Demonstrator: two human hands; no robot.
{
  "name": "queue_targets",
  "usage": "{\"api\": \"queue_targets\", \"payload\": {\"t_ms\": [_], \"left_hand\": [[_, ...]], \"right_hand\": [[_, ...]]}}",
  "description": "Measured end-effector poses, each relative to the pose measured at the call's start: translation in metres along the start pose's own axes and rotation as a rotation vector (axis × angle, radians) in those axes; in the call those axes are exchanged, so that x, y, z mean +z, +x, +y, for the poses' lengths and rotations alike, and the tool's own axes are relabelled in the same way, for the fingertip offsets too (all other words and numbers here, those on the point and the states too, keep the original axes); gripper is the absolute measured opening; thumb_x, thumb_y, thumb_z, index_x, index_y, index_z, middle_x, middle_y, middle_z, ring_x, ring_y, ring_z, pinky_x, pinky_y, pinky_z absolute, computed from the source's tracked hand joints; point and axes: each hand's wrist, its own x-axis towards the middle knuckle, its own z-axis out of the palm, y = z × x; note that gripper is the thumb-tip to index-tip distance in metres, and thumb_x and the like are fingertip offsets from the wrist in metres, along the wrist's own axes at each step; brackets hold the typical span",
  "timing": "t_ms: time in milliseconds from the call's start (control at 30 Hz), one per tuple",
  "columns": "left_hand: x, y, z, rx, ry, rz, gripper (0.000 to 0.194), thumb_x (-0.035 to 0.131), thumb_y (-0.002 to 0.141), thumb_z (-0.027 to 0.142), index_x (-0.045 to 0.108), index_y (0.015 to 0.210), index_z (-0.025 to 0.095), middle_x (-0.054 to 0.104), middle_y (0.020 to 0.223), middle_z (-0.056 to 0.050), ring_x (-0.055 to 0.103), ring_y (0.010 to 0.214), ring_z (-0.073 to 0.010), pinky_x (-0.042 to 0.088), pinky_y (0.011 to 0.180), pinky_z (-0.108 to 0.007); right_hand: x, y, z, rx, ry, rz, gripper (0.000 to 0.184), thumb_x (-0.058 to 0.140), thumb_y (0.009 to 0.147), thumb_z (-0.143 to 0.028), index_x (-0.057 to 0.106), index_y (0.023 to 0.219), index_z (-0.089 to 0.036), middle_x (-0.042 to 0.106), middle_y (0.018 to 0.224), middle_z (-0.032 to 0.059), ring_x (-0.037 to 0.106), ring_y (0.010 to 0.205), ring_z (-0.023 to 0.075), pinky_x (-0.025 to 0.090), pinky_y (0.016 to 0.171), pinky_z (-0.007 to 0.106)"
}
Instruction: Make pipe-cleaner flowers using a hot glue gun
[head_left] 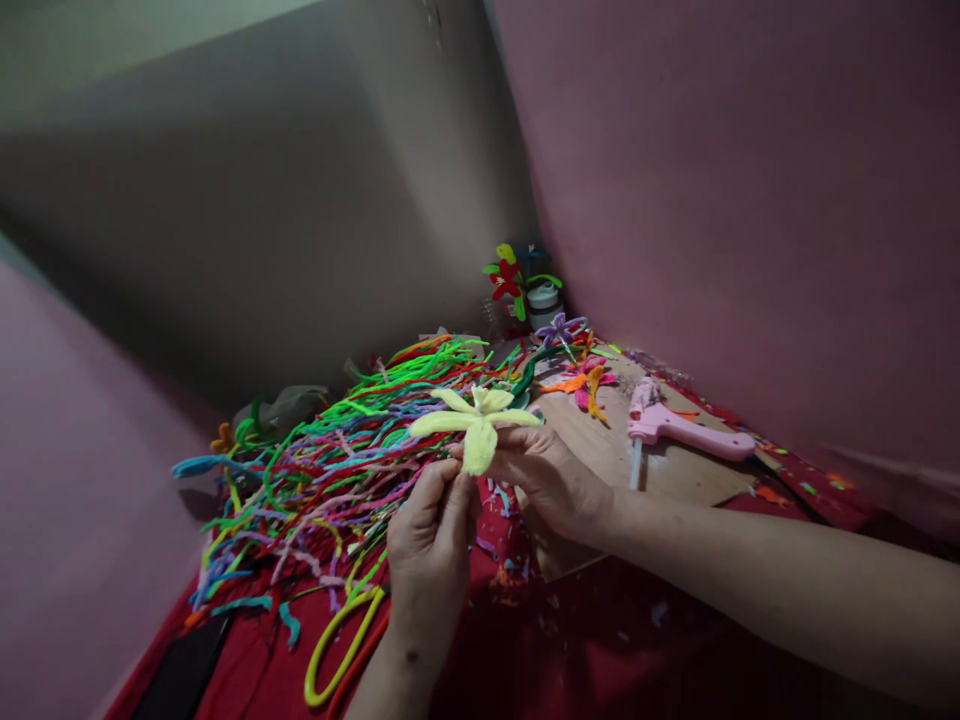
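A pale yellow pipe-cleaner flower [480, 445] with several fuzzy petals is held up in front of me, over the middle of the table. My left hand [431, 525] pinches it from below, thumb and forefinger pressed together under the lowest petal. From the right, my right hand [551, 480] has its fingers closed behind the flower's petals. The stem and the exact grip points are hidden by the fingers and petals. Behind my left hand lies a big heap of pipe cleaners [352, 450] in green, red, blue, pink and purple.
A pink hot glue gun [694, 432] rests on a cardboard sheet [675, 485] at right, its cord running off right. Orange and pink pipe-cleaner pieces [592, 385], a purple flower [559, 330] and a white-lidded container [544, 303] stand farther back. A red cloth [570, 640] covers the table; walls close in behind.
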Motion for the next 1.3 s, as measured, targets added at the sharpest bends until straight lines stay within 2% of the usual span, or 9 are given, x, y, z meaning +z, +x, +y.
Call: {"api": "queue_targets", "payload": {"t_ms": [233,333,500,600,767,867,1000,1133,1300], "left_hand": [[-0.006,0.008,0.002,-0.259,-0.554,-0.222,0.011,0.06,0.079,0.024,0.058,0.072,0.016,0.037,0.048,0.007,0.027,0.042,-0.0035,0.021,0.04,-0.016],[-0.007,0.009,0.002,-0.322,-0.676,-0.306,0.004,0.058,0.08,0.021,0.059,0.08,0.018,0.035,0.044,0.008,0.023,0.038,-0.0026,0.021,0.039,-0.015],[-0.01,0.01,-0.002,-0.389,-0.782,-0.441,0.012,0.061,0.078,0.028,0.057,0.073,0.018,0.03,0.043,0.01,0.013,0.033,-0.0013,0.017,0.034,-0.015],[-0.008,0.009,0.0,-0.38,-0.713,-0.421,0.013,0.06,0.079,0.031,0.058,0.078,0.018,0.031,0.044,0.01,0.015,0.034,-0.0017,0.018,0.034,-0.015],[0.001,0.001,0.003,-0.155,-0.27,-0.13,0.013,0.062,0.077,0.03,0.058,0.074,0.018,0.043,0.053,0.005,0.035,0.046,-0.006,0.029,0.043,-0.018],[0.005,-0.003,0.003,-0.069,-0.064,-0.022,0.017,0.064,0.075,0.03,0.056,0.065,0.017,0.044,0.052,0.005,0.037,0.048,-0.0073,0.03,0.045,-0.02],[0.001,0.001,0.004,-0.22,-0.322,-0.139,0.025,0.06,0.078,0.031,0.051,0.06,0.017,0.042,0.047,0.006,0.032,0.04,-0.0049,0.025,0.038,-0.017],[-0.006,0.008,0.004,-0.403,-0.656,-0.325,0.012,0.058,0.08,0.028,0.055,0.073,0.018,0.04,0.044,0.009,0.019,0.031,-0.0016,0.02,0.032,-0.013],[-0.007,0.008,-0.002,-0.445,-0.786,-0.413,0.015,0.059,0.079,0.03,0.057,0.072,0.017,0.036,0.041,0.009,0.014,0.028,-0.0004,0.02,0.029,-0.012]], "right_hand": [[0.003,0.0,-0.005,-0.004,-0.025,0.012,0.013,0.07,0.069,-0.034,0.07,0.07,-0.021,0.061,0.078,-0.0006,0.053,0.08,0.0128,0.041,0.076,0.029],[0.002,0.001,-0.007,0.016,-0.062,-0.025,0.015,0.069,0.07,-0.035,0.068,0.064,-0.021,0.058,0.077,-0.0008,0.052,0.078,0.0122,0.039,0.077,0.03],[0.002,-0.001,-0.008,0.079,0.029,-0.105,0.013,0.066,0.073,-0.029,0.067,0.065,-0.019,0.056,0.075,-0.0018,0.052,0.076,0.0111,0.039,0.078,0.028],[0.002,-0.002,-0.008,0.082,0.053,-0.035,0.011,0.068,0.071,-0.028,0.066,0.065,-0.018,0.057,0.074,-0.0021,0.052,0.075,0.0105,0.04,0.077,0.027],[0.005,-0.002,-0.007,0.075,0.113,0.038,0.016,0.069,0.069,-0.034,0.067,0.066,-0.018,0.056,0.068,-0.0025,0.052,0.068,0.0103,0.042,0.069,0.025],[0.006,-0.002,-0.006,0.084,0.13,0.067,0.018,0.071,0.066,-0.036,0.069,0.068,-0.018,0.056,0.067,-0.0022,0.051,0.067,0.0104,0.042,0.067,0.025],[0.005,-0.001,-0.005,0.121,0.076,-0.03,0.019,0.066,0.072,-0.038,0.07,0.076,-0.02,0.057,0.066,-0.0017,0.051,0.063,0.0104,0.043,0.061,0.025],[0.002,0.001,-0.006,-0.006,-0.061,-0.032,0.013,0.066,0.074,-0.033,0.07,0.075,-0.021,0.058,0.074,-0.0011,0.053,0.075,0.011,0.043,0.076,0.027],[-0.001,0.001,-0.008,-0.038,-0.146,-0.128,0.017,0.065,0.075,-0.034,0.067,0.072,-0.018,0.058,0.076,-0.0005,0.051,0.075,0.0109,0.043,0.075,0.027]]}}
